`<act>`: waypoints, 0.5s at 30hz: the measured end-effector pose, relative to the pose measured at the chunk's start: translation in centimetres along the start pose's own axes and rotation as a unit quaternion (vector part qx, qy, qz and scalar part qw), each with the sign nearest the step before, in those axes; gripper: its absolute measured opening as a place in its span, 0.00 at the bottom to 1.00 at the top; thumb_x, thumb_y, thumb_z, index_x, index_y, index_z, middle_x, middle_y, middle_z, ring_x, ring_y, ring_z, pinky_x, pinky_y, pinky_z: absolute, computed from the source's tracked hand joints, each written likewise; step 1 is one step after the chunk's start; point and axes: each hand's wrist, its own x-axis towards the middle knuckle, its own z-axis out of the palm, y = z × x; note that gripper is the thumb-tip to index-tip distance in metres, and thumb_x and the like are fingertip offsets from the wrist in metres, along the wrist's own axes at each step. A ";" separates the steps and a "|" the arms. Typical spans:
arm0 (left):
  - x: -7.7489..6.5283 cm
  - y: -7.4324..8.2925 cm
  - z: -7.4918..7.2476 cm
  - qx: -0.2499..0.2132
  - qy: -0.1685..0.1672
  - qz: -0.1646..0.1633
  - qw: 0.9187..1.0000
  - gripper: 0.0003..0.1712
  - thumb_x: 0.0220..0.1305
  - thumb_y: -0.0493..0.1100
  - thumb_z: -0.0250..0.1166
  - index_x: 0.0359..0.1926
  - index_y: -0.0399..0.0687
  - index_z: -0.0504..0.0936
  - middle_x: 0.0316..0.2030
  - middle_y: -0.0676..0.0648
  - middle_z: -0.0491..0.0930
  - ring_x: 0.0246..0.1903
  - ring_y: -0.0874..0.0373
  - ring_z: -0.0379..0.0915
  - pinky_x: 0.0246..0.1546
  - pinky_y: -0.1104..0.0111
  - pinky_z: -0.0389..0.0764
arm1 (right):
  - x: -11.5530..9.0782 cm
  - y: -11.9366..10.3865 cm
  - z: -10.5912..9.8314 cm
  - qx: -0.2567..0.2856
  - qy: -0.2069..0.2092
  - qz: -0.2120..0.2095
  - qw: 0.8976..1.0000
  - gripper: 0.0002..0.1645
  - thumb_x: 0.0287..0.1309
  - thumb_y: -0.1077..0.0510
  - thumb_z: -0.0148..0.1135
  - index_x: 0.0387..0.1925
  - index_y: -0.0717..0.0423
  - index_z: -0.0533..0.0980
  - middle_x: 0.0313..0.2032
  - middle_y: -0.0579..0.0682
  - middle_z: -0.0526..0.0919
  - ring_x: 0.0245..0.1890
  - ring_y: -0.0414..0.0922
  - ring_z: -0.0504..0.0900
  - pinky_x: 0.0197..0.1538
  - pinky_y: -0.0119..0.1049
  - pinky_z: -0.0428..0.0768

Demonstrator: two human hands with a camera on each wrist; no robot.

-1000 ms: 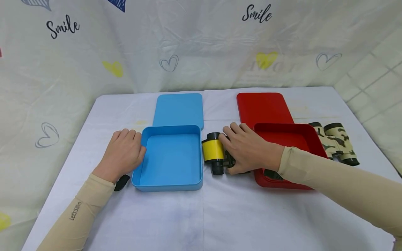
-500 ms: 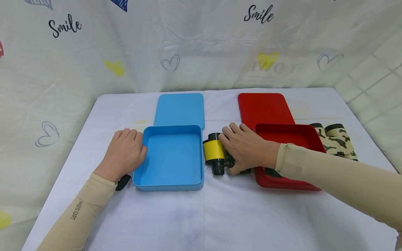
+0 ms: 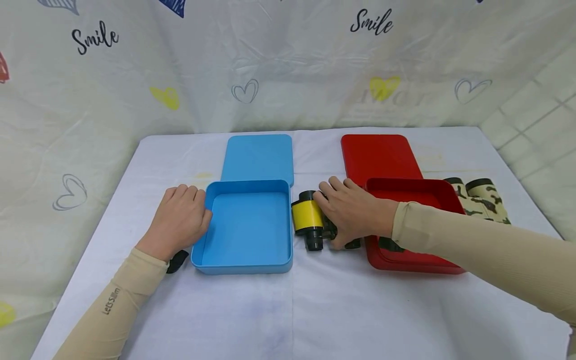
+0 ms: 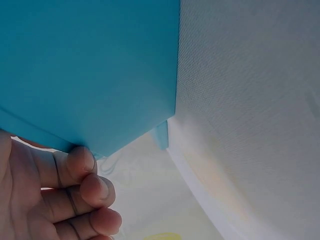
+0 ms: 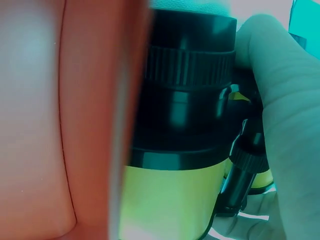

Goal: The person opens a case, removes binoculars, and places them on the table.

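Note:
My left hand (image 3: 182, 220) holds the left rim of an open blue box (image 3: 245, 270), with its fingers curled at the outer wall in the left wrist view. My right hand (image 3: 353, 210) grips a pair of yellow and black binoculars (image 3: 307, 215) from above, standing between the blue box and an open red box (image 3: 414, 265). The right wrist view shows the thumb (image 5: 285, 110) passing over the middle of the binoculars, close to the central hinge. Part of the binoculars is hidden under the palm.
A blue lid (image 3: 257, 157) lies behind the blue box, a red lid (image 3: 380, 157) behind the red one. Camouflage-patterned binoculars (image 3: 486, 200) lie right of the red box, partly hidden by the right sleeve. Dark items show under both wrists. A white cloth (image 3: 252, 315) covers the table.
Both hands keep their holds and the boxes stay put. The right forearm has lifted slightly and covers more of the camouflage binoculars. The head view has shifted a little.

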 end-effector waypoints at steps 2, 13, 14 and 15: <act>0.0 0.0 0.0 0.000 -0.001 -0.001 1.000 0.12 0.64 0.38 0.53 0.24 0.38 0.69 0.20 0.43 0.64 0.27 0.46 0.65 0.37 0.54 0.73 | 0.1 0.0 0.0 0.003 -0.004 0.000 1.000 0.56 0.33 0.26 0.78 0.58 0.54 0.69 0.52 0.56 0.77 0.54 0.53 0.73 0.52 0.48 0.81; 0.1 0.0 -0.3 -0.002 -0.020 -0.009 1.000 0.12 0.65 0.39 0.54 0.25 0.38 0.69 0.20 0.44 0.65 0.28 0.46 0.65 0.39 0.54 0.73 | 0.3 0.1 -0.1 0.010 -0.023 0.003 1.000 0.58 0.32 0.26 0.79 0.59 0.53 0.68 0.53 0.56 0.76 0.54 0.53 0.72 0.52 0.48 0.82; 0.1 0.0 -0.3 -0.003 -0.019 -0.009 1.000 0.12 0.65 0.39 0.53 0.25 0.38 0.69 0.20 0.44 0.64 0.28 0.47 0.65 0.39 0.54 0.73 | 0.3 0.1 -0.2 0.011 -0.025 0.004 1.000 0.59 0.32 0.25 0.79 0.60 0.53 0.68 0.53 0.56 0.76 0.55 0.53 0.72 0.53 0.48 0.82; 0.1 0.0 -0.3 -0.003 -0.017 -0.008 1.000 0.12 0.65 0.38 0.53 0.25 0.38 0.69 0.20 0.44 0.64 0.27 0.47 0.65 0.38 0.54 0.73 | 0.4 0.1 -0.2 0.013 -0.028 0.004 1.000 0.59 0.32 0.25 0.79 0.60 0.53 0.68 0.53 0.56 0.76 0.55 0.53 0.72 0.53 0.48 0.82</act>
